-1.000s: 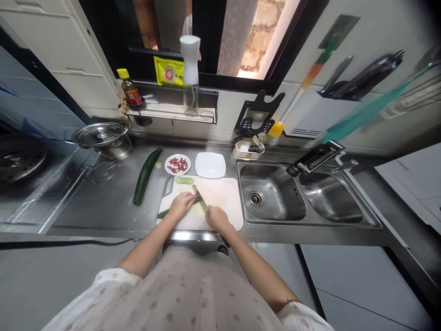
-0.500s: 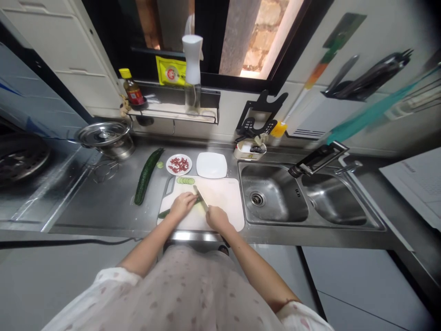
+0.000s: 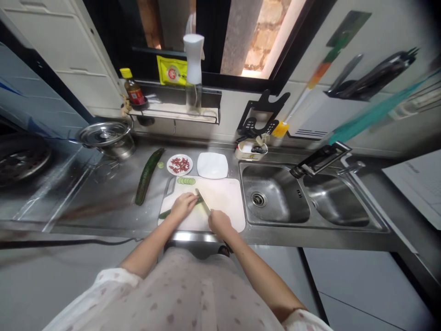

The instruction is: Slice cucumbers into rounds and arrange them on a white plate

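On the white cutting board (image 3: 225, 202), my left hand (image 3: 184, 205) is closed over a green cucumber (image 3: 164, 214), whose one end sticks out at the left of the wrist. My right hand (image 3: 219, 222) grips a kitchen knife (image 3: 203, 201); its blade stands beside the left fingertips, at the cucumber's cut end. Several round cucumber slices (image 3: 186, 181) lie in an overlapping row at the board's top left. Behind the board are a plate of chopped red pieces (image 3: 179, 165) and a white square plate (image 3: 212, 165). The middle of the held cucumber is hidden under my left hand.
A whole cucumber (image 3: 149, 177) and a small end piece (image 3: 160, 165) lie left of the board. Further left stands a lidded steel pot (image 3: 109, 140). A double sink (image 3: 275, 197) with a black faucet (image 3: 320, 159) is on the right. A shelf (image 3: 175, 114) holds bottles at the back.
Both hands and the knife have shifted very slightly to the right in view, along with the whole scene. The grips look the same.
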The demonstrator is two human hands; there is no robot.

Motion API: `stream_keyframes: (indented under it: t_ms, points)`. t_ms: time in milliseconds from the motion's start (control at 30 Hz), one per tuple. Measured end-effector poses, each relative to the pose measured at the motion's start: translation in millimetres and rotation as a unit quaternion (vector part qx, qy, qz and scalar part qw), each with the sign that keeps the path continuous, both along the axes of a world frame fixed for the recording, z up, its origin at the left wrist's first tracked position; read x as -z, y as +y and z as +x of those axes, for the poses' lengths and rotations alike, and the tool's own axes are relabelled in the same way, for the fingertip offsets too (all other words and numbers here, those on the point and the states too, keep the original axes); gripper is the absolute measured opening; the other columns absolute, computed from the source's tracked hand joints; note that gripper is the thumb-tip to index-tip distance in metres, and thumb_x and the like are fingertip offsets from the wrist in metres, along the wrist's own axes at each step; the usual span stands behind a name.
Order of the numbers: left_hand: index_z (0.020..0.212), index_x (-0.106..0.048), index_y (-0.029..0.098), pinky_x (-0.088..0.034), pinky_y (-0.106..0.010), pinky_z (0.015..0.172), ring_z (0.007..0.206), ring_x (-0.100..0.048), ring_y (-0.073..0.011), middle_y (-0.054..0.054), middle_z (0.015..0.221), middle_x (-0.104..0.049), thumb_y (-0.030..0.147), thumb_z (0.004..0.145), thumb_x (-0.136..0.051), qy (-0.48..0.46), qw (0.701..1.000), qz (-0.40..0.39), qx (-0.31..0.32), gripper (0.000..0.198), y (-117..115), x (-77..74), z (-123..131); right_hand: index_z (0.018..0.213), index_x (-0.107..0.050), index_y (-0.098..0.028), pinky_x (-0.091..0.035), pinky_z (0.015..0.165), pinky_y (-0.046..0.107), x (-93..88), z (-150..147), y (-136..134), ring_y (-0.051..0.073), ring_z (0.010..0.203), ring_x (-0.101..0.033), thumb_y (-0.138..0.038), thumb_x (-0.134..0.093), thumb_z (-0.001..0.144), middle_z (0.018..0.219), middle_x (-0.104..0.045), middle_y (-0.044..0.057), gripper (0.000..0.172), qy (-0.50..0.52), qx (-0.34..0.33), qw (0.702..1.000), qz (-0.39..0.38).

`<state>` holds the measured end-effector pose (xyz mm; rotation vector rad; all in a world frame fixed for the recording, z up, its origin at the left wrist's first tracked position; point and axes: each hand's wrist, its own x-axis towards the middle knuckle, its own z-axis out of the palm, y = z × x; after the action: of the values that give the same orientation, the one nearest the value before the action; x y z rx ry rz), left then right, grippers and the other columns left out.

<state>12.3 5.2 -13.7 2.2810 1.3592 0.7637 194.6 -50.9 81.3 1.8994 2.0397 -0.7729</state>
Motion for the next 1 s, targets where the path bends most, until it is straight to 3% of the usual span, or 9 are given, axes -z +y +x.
stream_keyframes:
  t_ms: [167, 433, 767, 1000]
  points:
    - [0.106, -0.070, 0.024, -0.047, -0.028, 0.080, 0.088, -0.059, -0.0161, -0.005, 0.091, -0.066, 0.029, 0.094, -0.048, -0.002, 1.000, 0.001, 0.004, 0.026, 0.1, -0.9, -0.2, 0.109, -0.062, -0.012, -0.044, 0.077, 0.029, 1.6, -5.6, 9.0, 0.023, 0.098, -0.064, -0.014, -0.037, 0.091, 0.104, -0.068, 0.016, 0.031, 0.013, 0.008, 1.000, 0.016]
    - [0.105, -0.070, 0.023, -0.047, -0.029, 0.082, 0.090, -0.059, -0.0168, -0.005, 0.093, -0.067, 0.029, 0.094, -0.049, -0.006, 1.000, 0.000, 0.003, 0.025, 0.1, -2.5, 0.1, 0.108, -0.062, -0.013, -0.044, 0.073, 0.028, -2.0, 4.4, -5.6, 0.023, 0.095, -0.065, -0.017, -0.037, 0.092, 0.102, -0.068, 0.015, 0.029, 0.004, 0.003, 1.000, -0.005]
    - [0.105, -0.071, 0.023, -0.047, -0.030, 0.082, 0.090, -0.059, -0.0169, -0.006, 0.094, -0.067, 0.029, 0.093, -0.050, -0.005, 1.000, -0.003, 0.006, 0.025, 0.5, -2.1, 0.0, 0.109, -0.062, -0.013, -0.044, 0.077, 0.027, 12.6, -5.0, 7.0, 0.021, 0.097, -0.064, -0.014, -0.038, 0.090, 0.104, -0.068, 0.015, 0.030, 0.015, 0.010, 1.000, 0.016]
    - [0.105, -0.071, 0.023, -0.047, -0.030, 0.082, 0.090, -0.059, -0.0171, -0.005, 0.094, -0.067, 0.029, 0.093, -0.050, -0.005, 1.000, -0.011, 0.003, 0.025, 1.0, -1.7, 0.1, 0.108, -0.062, -0.013, -0.043, 0.075, 0.028, 2.5, 5.4, -6.4, 0.022, 0.096, -0.064, -0.017, -0.038, 0.092, 0.104, -0.068, 0.015, 0.030, 0.005, 0.010, 1.000, -0.009]
